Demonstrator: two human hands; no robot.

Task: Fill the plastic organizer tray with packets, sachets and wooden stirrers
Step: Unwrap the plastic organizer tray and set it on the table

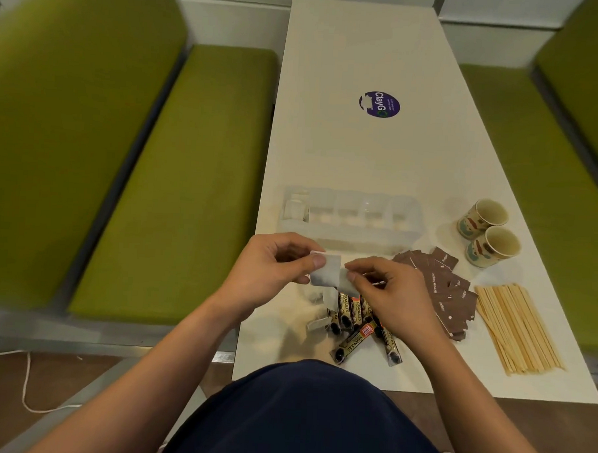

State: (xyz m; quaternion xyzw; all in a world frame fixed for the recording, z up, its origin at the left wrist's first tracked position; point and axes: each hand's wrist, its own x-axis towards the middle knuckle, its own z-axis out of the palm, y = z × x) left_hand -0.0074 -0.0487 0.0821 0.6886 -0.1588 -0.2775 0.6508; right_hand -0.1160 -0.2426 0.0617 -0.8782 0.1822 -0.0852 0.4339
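A clear plastic organizer tray (pixel 350 233) with several compartments stands across the white table, just beyond my hands. My left hand (pixel 271 271) pinches a white sachet (pixel 326 273) by its top edge. My right hand (pixel 387 292) holds a second white sachet (pixel 346 284) beside it, the two touching above the table. More white sachets (pixel 315 324) lie below them. Black coffee stick packets (pixel 353 331) are piled under my right hand. Brown sugar packets (pixel 442 287) fan out to the right. Wooden stirrers (pixel 515 330) lie in a bundle further right.
Two patterned paper cups (pixel 489 233) lie on their sides at the table's right, past the sugar packets. A purple round sticker (pixel 379 105) marks the far table (pixel 366 58). Green benches (pixel 148 185) flank both sides. A white cable (pixel 27 379) lies on the floor at left.
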